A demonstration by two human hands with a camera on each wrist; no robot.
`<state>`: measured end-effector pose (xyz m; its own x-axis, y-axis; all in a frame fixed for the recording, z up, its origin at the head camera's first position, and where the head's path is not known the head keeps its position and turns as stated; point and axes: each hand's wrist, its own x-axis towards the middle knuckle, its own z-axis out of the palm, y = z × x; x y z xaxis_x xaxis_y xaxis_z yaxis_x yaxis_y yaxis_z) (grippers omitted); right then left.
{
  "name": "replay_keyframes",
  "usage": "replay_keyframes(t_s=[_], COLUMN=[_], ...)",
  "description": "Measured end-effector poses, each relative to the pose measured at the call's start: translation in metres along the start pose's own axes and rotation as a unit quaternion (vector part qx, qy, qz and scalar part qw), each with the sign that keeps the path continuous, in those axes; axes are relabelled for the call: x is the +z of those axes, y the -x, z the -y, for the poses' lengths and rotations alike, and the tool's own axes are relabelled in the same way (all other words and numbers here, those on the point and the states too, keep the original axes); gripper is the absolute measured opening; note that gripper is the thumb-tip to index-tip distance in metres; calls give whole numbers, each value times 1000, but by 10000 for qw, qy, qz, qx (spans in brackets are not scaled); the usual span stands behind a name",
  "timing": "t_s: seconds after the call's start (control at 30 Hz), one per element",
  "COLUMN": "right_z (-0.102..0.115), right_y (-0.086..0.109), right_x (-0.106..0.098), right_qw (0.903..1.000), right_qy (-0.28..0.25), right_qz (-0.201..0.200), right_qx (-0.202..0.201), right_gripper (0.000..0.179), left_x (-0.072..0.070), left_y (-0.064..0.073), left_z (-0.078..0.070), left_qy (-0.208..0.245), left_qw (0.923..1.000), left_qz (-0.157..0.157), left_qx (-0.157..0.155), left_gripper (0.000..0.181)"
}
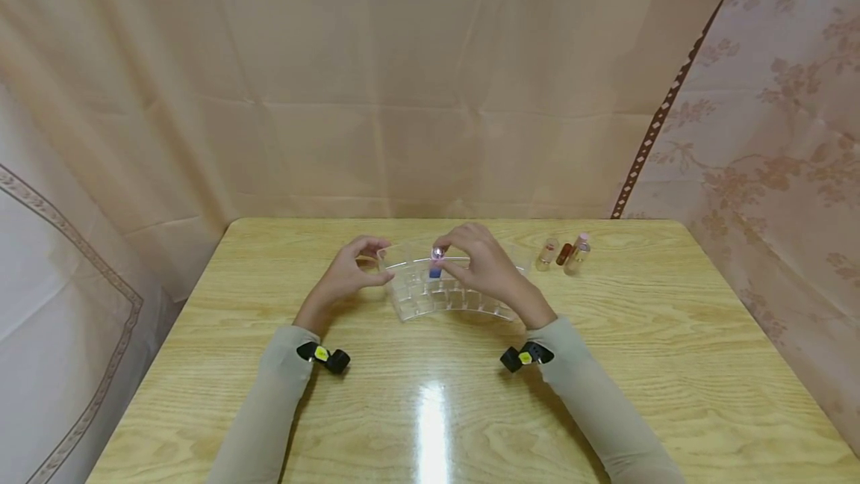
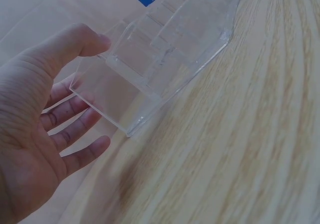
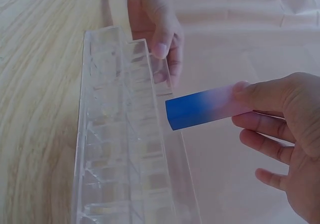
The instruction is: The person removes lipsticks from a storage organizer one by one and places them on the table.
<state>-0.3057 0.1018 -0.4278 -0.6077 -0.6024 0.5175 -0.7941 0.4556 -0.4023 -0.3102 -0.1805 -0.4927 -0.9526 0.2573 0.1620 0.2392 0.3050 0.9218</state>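
Observation:
A clear acrylic stepped lipstick stand point(image 1: 457, 311) with rows of compartments sits on the table. My left hand point(image 1: 349, 267) holds its left end, thumb at the front edge and fingers behind the clear panel point(image 2: 107, 91). Over the stand, my right hand point(image 1: 480, 260) pinches a square lipstick tube point(image 3: 200, 106) by its pink end, between thumb and index finger. The tube fades from pink to blue. Its blue end points toward the stand's upper rear tier in the right wrist view, while the other fingers of that hand spread loosely below.
Right of the stand, a clear small bottle point(image 1: 547, 254), a dark red tube point(image 1: 564, 254) and a pale yellowish bottle point(image 1: 577, 260) stand close together. The wooden table point(image 1: 363, 409) ends at a curtain point(image 1: 430, 133) behind.

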Motion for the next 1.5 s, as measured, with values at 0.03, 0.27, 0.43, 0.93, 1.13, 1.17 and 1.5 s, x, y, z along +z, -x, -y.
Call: replay_keyframes(t_s=[0.03, 0.27, 0.43, 0.93, 1.13, 1.17, 1.5], right_z=[0, -3, -4, -11, -16, -17, -27], right_y=[0, 0, 1, 6, 10, 10, 15], right_x=[-1, -7, -15, -46, -57, -59, -68], right_qw=[10000, 9999, 9997, 9946, 9929, 9928, 9935], right_qy=[3, 60, 50, -59, -167, -183, -291], right_qz=[-15, -132, -187, -129, -273, -311, -501], right_qx=[-7, -58, 145, 1031, 1143, 1144, 985], right_gripper=[23, 26, 24, 25, 25, 25, 24], left_x=[0, -2, -2, -3, -4, -4, -5], left_y=[0, -1, -1, 0, 0, 0, 2], left_z=[1, 6, 5, 6, 8, 8, 12], left_qy=[3, 52, 21, -145, -173, -158, -84], left_qw=[10000, 9999, 9999, 9998, 9997, 9998, 9999], left_qz=[-7, -22, -19, -24, -22, -6, 57], left_qx=[12, 85, 99, 154, 162, 154, 87], left_gripper=[62, 61, 59, 59, 60, 60, 61])
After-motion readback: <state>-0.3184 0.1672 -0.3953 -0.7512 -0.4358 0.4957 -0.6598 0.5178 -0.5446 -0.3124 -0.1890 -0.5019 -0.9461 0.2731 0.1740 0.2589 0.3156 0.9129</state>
